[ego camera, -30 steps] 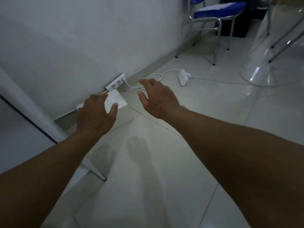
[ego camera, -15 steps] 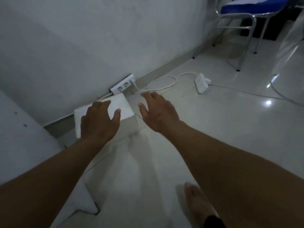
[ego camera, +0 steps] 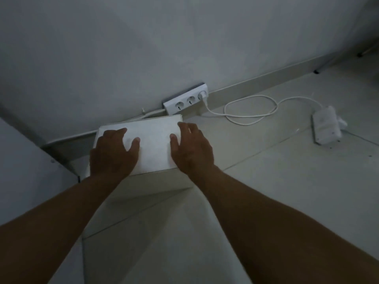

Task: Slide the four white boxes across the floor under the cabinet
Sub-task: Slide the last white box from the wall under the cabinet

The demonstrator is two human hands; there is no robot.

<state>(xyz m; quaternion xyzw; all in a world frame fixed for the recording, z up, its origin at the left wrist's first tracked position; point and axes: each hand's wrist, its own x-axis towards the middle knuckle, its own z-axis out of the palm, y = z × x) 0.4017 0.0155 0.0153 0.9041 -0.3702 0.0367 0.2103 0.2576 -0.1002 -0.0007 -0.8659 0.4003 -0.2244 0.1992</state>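
Note:
One white box [ego camera: 154, 145] stands on the tiled floor close to the wall's skirting. My left hand [ego camera: 112, 155] lies on the left part of its top, fingers spread and palm over the near left corner. At the top's right edge my right hand [ego camera: 190, 149] has its thumb on the lid and its fingers along that side. Both hands press on the box. A pale grey cabinet panel [ego camera: 24, 171] fills the left edge of the view, just left of the box. No other white box is in sight.
A white power strip [ego camera: 185, 100] leans on the wall right behind the box. Its white cable [ego camera: 250, 109] loops over the floor to a white adapter [ego camera: 326, 128] on the right. Dark chair feet [ego camera: 316, 71] touch the floor far right.
The view has dropped and closed in on the box. Both hands, which hovered near it before, now lie on its top, the right one having moved onto its right edge.

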